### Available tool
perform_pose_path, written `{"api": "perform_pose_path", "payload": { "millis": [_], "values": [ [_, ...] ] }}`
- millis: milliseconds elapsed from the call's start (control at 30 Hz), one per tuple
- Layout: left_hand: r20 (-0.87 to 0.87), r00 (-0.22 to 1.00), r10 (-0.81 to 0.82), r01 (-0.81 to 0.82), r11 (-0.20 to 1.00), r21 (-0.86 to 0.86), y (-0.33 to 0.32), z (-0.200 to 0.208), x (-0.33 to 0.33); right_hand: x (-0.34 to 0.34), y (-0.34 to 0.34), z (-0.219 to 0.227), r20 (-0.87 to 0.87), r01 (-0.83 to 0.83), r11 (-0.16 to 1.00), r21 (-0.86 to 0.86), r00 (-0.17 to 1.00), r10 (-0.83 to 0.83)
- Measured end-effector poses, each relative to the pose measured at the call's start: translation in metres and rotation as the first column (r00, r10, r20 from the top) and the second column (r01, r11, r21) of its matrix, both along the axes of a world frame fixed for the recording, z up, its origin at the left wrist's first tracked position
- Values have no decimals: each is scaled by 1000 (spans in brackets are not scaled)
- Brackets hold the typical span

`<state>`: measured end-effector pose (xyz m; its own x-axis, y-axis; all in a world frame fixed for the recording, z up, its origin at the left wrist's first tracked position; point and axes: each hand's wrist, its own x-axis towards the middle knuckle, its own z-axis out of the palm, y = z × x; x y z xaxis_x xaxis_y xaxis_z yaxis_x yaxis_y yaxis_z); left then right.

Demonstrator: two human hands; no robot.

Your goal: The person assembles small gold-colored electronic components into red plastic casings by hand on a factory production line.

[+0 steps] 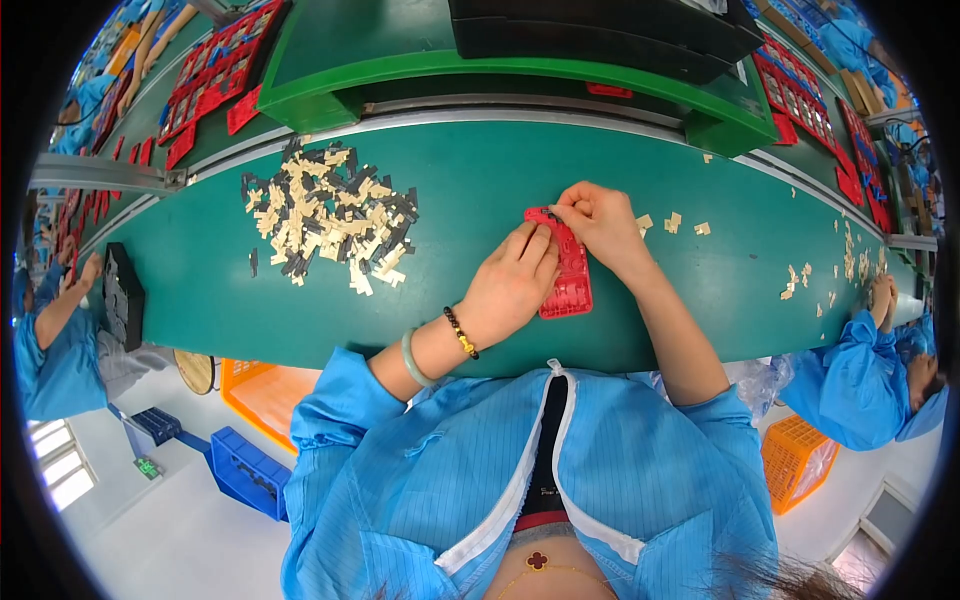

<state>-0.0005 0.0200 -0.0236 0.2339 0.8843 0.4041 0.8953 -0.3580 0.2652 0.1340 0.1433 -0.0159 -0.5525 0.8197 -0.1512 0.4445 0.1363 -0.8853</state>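
A red moulded plastic tray (568, 290) lies lengthwise on the green table in front of me. My left hand (508, 280) grips its left side, with bent fingers resting over the upper surface. At the tray's far end my right hand (600, 222) is closed in a pinch, thumb against forefinger. A small dark bit shows by those fingertips, too small to name. Left of the tray spreads a heap of small black and cream-coloured flat pieces (325, 215). A few loose cream pieces (673, 222) lie just right of my right hand.
A green raised shelf (420, 75) with a black box (600, 30) spans the far side. More cream pieces (850, 255) are scattered at the right, near a co-worker's hands (882, 298). A black tray (123, 295) stands at the left edge. Orange crates (800, 460) sit below the table.
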Motion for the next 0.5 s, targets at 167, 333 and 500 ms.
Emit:
{"api": "perform_pose_path", "payload": {
  "millis": [167, 333, 500],
  "values": [
    [3, 1000, 2, -2, 1000, -2, -1, 0, -1, 2, 2, 6, 55, -33, 999, 37, 998, 31],
    [26, 1000, -1, 1, 1000, -12, -1, 1, -1, 2, 2, 1, 7, -12, 1000, -7, 1000, 12],
    [27, 1000, 7, -6, 1000, -7, -1, 0, 0, -1, 2, 4, 38, -18, 1000, -15, 999, 18]
  ]
}}
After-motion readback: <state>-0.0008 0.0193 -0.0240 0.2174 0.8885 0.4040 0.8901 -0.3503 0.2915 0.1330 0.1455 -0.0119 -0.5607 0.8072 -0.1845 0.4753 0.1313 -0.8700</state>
